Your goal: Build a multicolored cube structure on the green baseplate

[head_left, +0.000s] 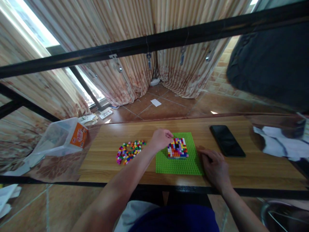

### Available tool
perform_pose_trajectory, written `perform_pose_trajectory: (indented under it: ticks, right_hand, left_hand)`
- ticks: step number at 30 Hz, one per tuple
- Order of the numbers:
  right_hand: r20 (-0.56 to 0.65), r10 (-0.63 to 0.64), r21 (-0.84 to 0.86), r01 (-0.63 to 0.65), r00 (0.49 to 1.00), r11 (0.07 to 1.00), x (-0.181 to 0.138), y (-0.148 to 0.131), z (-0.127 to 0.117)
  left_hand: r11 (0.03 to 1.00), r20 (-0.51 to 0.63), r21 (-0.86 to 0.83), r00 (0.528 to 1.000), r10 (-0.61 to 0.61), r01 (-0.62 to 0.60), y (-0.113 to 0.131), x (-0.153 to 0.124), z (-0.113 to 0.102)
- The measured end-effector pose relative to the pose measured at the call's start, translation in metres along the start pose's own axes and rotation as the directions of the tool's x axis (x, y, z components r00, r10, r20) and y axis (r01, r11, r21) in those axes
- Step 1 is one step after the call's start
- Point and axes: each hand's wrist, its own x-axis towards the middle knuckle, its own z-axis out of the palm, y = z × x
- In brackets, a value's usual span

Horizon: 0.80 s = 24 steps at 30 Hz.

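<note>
Head view: looked forward and down over a long wood-grain tabletop [260, 169].
Left hand [162, 139]: reached in from the lower left, forearm slanting across the tabletop, palm downward; thumb and fingers were drawn narrowly together; whether a brick sat between them could not be told.
Right hand [216, 166]: rested low on the tabletop, fingers loosely curled toward the left; any object beneath the fingers could not be determined.
Multicoloured block of small plastic bricks [178, 149]: lay between the hands, just beside the left fingertips at its upper left corner, and apart from the right hand.
Bright green studded plastic baseplate [178, 167]: lay flat under the block; its right edge was just beside the right hand.
Loose multicoloured plastic bricks [129, 157]: were spread left of the baseplate, partly behind the left forearm.
Black rectangular phone [227, 140]: lay flat, beyond and right of the right hand.
</note>
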Motion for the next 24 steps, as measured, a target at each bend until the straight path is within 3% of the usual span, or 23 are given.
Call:
perform_pose_trajectory:
  ticks: [7, 12, 18, 20, 24]
  right_hand:
    - [0.018, -0.016, -0.023, 0.016, 1.000, 1.000, -0.002, 0.003, 0.001]
    - [0.020, -0.035, -0.044, 0.036, 0.999, 0.998, -0.002, 0.008, 0.003]
    - [0.047, -0.052, -0.052, 0.055, 0.998, 0.997, -0.004, 0.020, 0.005]
    - [0.053, -0.038, -0.067, 0.041, 0.998, 0.997, -0.005, 0.025, 0.005]
    - [0.090, -0.038, -0.110, 0.048, 0.995, 0.993, -0.007, 0.037, 0.006]
  left_hand:
    - [0.987, -0.037, 0.158, 0.999, 0.014, -0.008, 0.009, -0.002, 0.004]
    - [0.997, -0.082, 0.066, 0.995, 0.053, -0.048, -0.001, -0.013, 0.004]
    - [0.991, -0.295, -0.105, 0.954, 0.043, -0.077, -0.053, -0.068, -0.011]
    - [0.993, -0.356, -0.116, 0.933, -0.048, 0.007, -0.076, -0.092, -0.021]
    - [0.984, -0.462, 0.042, 0.877, -0.136, 0.175, -0.115, -0.120, -0.045]
